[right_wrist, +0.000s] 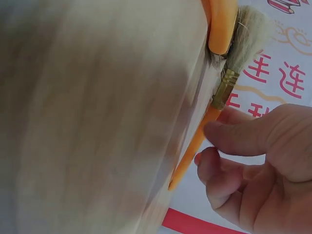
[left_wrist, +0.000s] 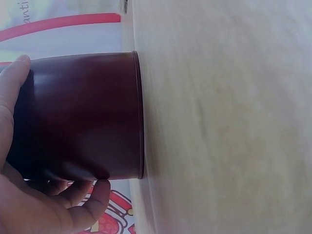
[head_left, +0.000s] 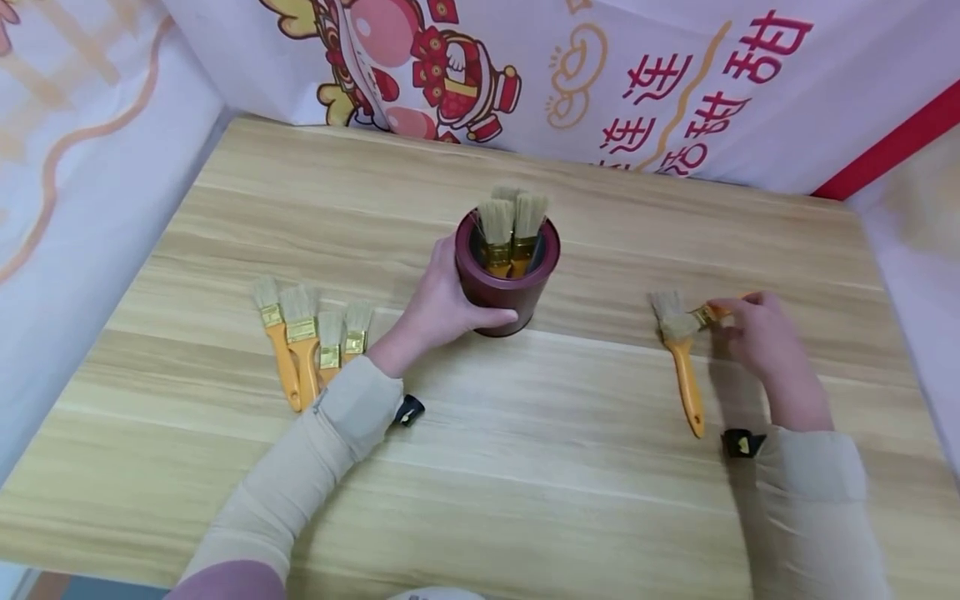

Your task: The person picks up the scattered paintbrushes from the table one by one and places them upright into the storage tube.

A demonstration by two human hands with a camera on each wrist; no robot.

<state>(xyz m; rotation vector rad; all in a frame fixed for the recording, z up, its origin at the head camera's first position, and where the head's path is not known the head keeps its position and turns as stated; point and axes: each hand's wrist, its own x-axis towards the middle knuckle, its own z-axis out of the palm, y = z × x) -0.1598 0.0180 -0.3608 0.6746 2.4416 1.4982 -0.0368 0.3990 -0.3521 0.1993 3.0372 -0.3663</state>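
Note:
My left hand (head_left: 437, 304) grips the side of a dark maroon can (head_left: 504, 298) standing upright, thumb across its front. Several paintbrushes (head_left: 513, 221) stand in the can, bristles up. In the left wrist view the fingers curl against the wall of the can (left_wrist: 83, 117). At the right, my right hand (head_left: 768, 346) pinches the orange handle of a paintbrush (right_wrist: 208, 117) between thumb and fingers. Its bristles overlap another orange-handled paintbrush (head_left: 686, 379) lying on the table.
Several more orange-handled paintbrushes (head_left: 302, 346) lie on the wooden table (head_left: 540, 492) left of the can, partly hidden by my left forearm. A printed white cloth (head_left: 555, 75) hangs along the table's back edge. A round white object (head_left: 437, 594) shows at the bottom edge.

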